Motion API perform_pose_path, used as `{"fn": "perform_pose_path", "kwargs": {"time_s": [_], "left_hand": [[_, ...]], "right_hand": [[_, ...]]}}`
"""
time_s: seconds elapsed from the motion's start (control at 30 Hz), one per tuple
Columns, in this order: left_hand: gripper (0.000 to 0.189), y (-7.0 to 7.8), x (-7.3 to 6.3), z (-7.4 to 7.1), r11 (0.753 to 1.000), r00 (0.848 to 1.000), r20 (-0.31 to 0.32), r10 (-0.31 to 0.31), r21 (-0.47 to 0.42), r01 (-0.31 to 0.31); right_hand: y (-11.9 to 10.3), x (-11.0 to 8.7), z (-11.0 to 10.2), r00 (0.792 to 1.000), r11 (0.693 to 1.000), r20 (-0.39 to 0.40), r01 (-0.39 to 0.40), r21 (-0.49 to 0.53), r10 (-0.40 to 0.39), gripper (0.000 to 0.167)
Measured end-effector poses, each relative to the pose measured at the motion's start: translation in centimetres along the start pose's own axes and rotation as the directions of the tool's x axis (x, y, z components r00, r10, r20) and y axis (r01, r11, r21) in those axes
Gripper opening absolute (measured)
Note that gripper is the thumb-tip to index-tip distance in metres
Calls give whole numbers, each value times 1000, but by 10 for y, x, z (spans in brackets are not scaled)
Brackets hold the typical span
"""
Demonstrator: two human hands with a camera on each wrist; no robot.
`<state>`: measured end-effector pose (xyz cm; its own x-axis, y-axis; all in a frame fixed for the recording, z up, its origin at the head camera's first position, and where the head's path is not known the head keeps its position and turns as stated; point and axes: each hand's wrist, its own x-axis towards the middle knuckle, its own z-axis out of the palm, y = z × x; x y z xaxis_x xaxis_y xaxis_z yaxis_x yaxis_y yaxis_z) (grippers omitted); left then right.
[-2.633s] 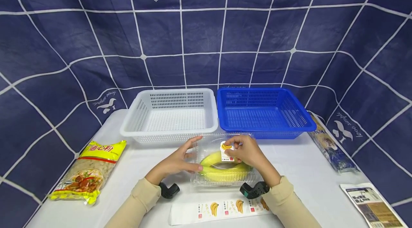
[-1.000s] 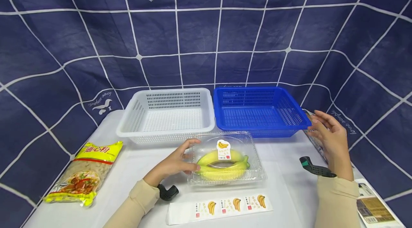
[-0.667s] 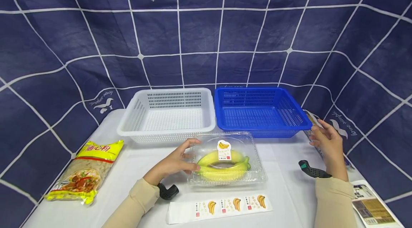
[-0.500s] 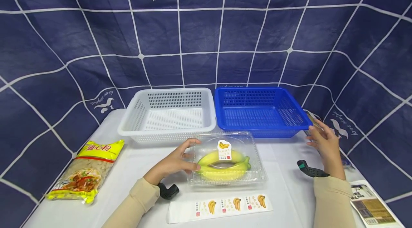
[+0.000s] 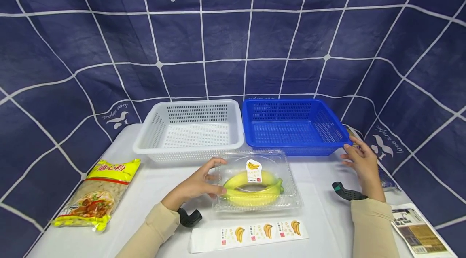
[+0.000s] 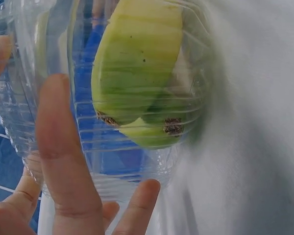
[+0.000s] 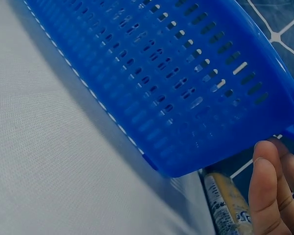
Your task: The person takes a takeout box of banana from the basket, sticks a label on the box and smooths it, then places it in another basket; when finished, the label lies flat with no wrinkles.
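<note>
Two yellow-green bananas (image 5: 251, 197) lie inside a clear plastic clamshell box (image 5: 293, 199), whose lid carries a white banana sticker (image 5: 254, 170). My left hand (image 5: 198, 183) rests against the box's left end, thumb toward the front and fingers spread behind. In the left wrist view, fairly straight fingers touch the ribbed clear wall, with the banana ends (image 6: 137, 122) behind it. At the right, my right hand (image 5: 365, 165) has its fingertips at the front right corner of the blue basket (image 5: 298, 144); whether they press the rim is unclear.
A white basket (image 5: 189, 153) stands left of the blue one. A strip of banana stickers (image 5: 251, 235) lies in front of the box. At the left is a bag of pasta (image 5: 96, 197); at the right are a partly hidden package (image 5: 387, 181) and a flat printed packet (image 5: 418, 229).
My right hand has left the lid sticker and gone to the right, then drifted slightly left to the blue basket's corner. My left hand has stayed at the box.
</note>
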<state>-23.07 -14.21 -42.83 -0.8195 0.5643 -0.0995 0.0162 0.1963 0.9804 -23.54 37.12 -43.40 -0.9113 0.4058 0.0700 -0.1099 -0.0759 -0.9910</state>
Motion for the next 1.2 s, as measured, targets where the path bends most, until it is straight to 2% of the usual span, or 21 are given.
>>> {"fn": "perform_pose_path", "kwargs": {"time_s": [0.2, 0.63, 0.9, 1.2], "left_hand": [[83, 4, -5, 2, 1000, 1000, -13, -4, 2, 4], [81, 32, -36, 1, 1000, 1000, -14, 21, 8, -21], [81, 59, -45, -12, 998, 998, -9, 62, 31, -62], [83, 90, -43, -34, 994, 997, -23, 74, 78, -72]], "right_hand": [[2, 3, -1, 999, 998, -25, -37, -49, 36, 37], [0, 2, 0, 1000, 999, -10, -28, -23, 28, 37], [0, 1, 0, 999, 999, -2, -34, -35, 34, 44], [2, 0, 0, 1000, 1000, -7, -21, -22, 21, 45]]}}
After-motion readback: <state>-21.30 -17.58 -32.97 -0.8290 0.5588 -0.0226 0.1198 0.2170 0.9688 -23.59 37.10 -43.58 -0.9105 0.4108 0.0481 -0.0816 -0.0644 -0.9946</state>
